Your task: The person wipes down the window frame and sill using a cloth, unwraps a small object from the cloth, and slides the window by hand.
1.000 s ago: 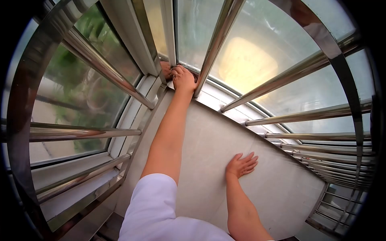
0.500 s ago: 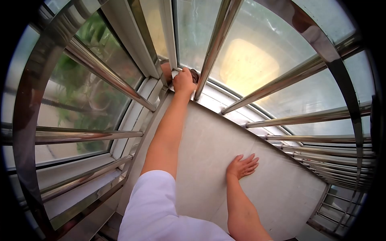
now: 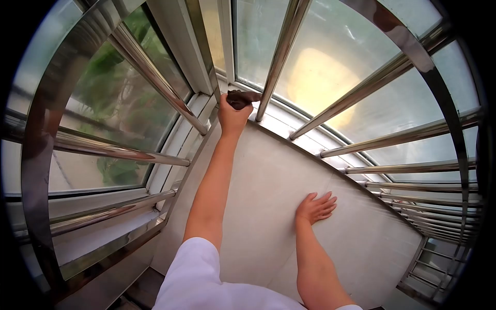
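My left hand (image 3: pixel 235 114) reaches into the far corner between the two windows, its fingers closed around a bunched dark brown cloth (image 3: pixel 243 99). One end of the cloth sticks out to the right, close to a steel bar (image 3: pixel 279 57); whether they touch I cannot tell. Part of my fingers is hidden behind the cloth. Lower down on the right, my right hand (image 3: pixel 316 207) lies flat on a pale smooth surface (image 3: pixel 263 181), fingers stretched out and holding nothing.
Shiny steel bars (image 3: pixel 150 67) run along both sides, joined by curved flat rails (image 3: pixel 44 129). Behind them are a left window (image 3: pixel 119 98) with plants outside and a right window (image 3: pixel 330 67). A white sill (image 3: pixel 279 122) borders the pale surface. A metal grid (image 3: pixel 434 263) is at lower right.
My left hand has turned in the corner, and more of the brown cloth now shows above it. The view has shifted slightly. My right hand stays flat on the surface.
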`<state>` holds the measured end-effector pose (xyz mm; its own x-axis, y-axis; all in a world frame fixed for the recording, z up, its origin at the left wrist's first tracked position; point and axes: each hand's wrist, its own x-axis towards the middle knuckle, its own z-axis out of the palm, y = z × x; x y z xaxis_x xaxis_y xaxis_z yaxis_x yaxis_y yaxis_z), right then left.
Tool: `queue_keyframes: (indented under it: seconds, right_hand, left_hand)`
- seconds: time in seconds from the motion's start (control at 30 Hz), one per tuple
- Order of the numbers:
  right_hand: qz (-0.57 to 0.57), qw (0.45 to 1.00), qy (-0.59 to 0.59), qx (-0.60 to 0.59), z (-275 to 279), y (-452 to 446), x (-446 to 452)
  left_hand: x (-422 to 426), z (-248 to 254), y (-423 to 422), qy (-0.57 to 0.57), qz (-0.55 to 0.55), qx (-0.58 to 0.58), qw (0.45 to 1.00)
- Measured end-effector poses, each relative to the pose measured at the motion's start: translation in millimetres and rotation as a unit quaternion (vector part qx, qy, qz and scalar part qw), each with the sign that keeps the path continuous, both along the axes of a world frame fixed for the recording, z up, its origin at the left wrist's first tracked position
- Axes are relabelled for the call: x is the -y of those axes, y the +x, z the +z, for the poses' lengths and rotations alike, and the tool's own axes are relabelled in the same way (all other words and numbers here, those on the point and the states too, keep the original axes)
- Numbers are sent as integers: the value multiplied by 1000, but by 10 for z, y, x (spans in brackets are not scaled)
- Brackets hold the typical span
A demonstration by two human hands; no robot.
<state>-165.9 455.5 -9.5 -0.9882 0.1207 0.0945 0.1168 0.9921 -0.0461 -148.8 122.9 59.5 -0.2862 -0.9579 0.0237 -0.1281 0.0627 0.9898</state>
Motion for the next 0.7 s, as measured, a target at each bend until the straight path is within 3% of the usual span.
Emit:
queue_keyframes:
  seconds: [0.07,0.17,0.27,0.3,0.37,0.43,0.47,0.5,0.57,0.6,0.63,0.7]
  right_hand:
    - [-5,1000,1,-1,-4,-8,-1]
    - [-1,1000,-2,-7,-17,1,-8]
    - [3,1000,5,-13,-29,-3,-25]
    - [6,1000,2,-13,-29,20,-11]
    - [-2,1000,-8,-3,-8,-19,-21]
    - [-6,1000,0,6,39,16,-79]
    - [-1,1000,-10,5,42,-11,-2]
    - [3,1000,-14,3,39,-5,16]
    - [-12,1000,-9,13,61,-19,26]
    - [-14,1000,-15,20,63,-15,17]
    - [-18,999,-10,25,65,35,-39]
    - [-10,1000,-6,7,50,-17,12]
  left_hand:
    - [-380,193,434,42,5,-54,998]
    - [-1043,442,1014,13,-189,-18,982]
    - [-1454,328,1222,43,-394,100,913]
    - [-1568,343,1269,-20,-382,198,903]
    - [-1629,450,1322,94,-355,2,930]
    - [-1595,500,1320,226,-299,-123,919]
    - [-1535,386,1313,61,-277,66,957]
    - [-1505,385,1346,57,-273,65,958]
    - [-1423,480,1325,230,-195,28,953]
    - [-1402,534,1323,332,-125,-121,927]
    - [-1348,740,1277,328,-89,-169,925]
    - [-1213,908,1077,206,-17,-210,956]
